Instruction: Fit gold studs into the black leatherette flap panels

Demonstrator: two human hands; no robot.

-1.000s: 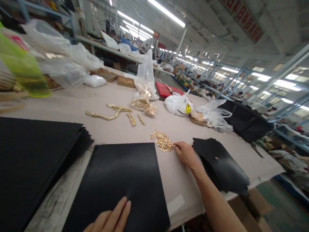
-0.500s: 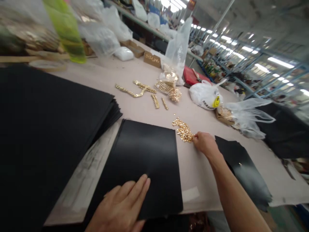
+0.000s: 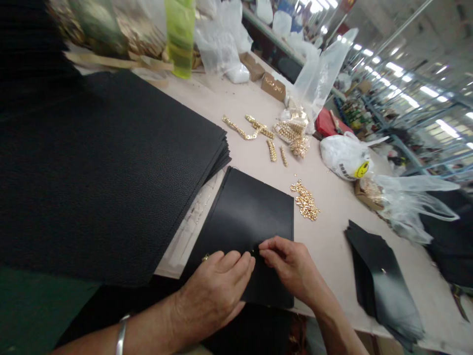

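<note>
A smooth black sheet (image 3: 254, 202) lies on the table before me. My left hand (image 3: 221, 283) rests on its lower part, fingers pressed together, a ring on one finger; whether they grip anything is hidden. Close to its fingertips, my right hand (image 3: 286, 261) is pinched over the sheet; what it holds is too small to name. A tiny shiny spot shows between the two hands. Beyond the sheet's right edge is a pile of small gold pieces (image 3: 306, 201).
A large stack of black sheets (image 3: 121, 167) fills the left. Gold chain pieces (image 3: 240, 129) and a white bag (image 3: 343, 155) lie farther back. More black pieces (image 3: 384, 281) sit at the right, beside clear plastic bags (image 3: 410, 197).
My right hand has moved left from the gold pile to the black sheet, beside my left hand. The view has shifted, showing more of the left stack and my left wrist with a bracelet.
</note>
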